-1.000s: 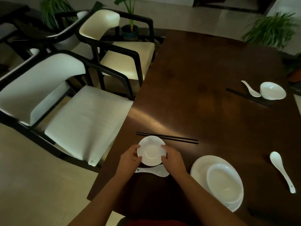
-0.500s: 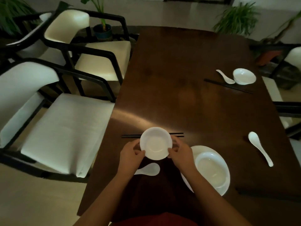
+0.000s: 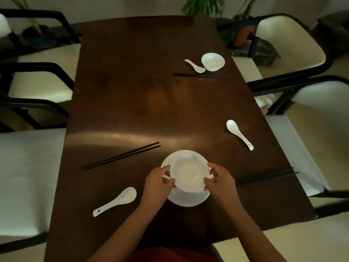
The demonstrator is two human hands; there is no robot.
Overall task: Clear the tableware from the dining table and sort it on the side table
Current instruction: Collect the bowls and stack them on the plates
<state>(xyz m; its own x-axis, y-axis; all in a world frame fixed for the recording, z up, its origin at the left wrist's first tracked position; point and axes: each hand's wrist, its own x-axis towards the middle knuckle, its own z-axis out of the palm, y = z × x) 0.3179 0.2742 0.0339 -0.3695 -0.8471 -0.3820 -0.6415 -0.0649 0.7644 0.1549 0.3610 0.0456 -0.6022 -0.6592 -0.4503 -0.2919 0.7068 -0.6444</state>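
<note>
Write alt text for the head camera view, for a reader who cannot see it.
Two hands, left hand and right hand, hold a white bowl over a white plate on a dark dining table. Spoons, chopsticks and another bowl lie around.

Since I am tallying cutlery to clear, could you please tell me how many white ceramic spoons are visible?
3: one white ceramic spoon beside the far bowl, one near the right edge, one left of the left hand. None appears hidden.

One head-worn camera looks steeply down, close over the dining table (image 3: 132,91).
</note>
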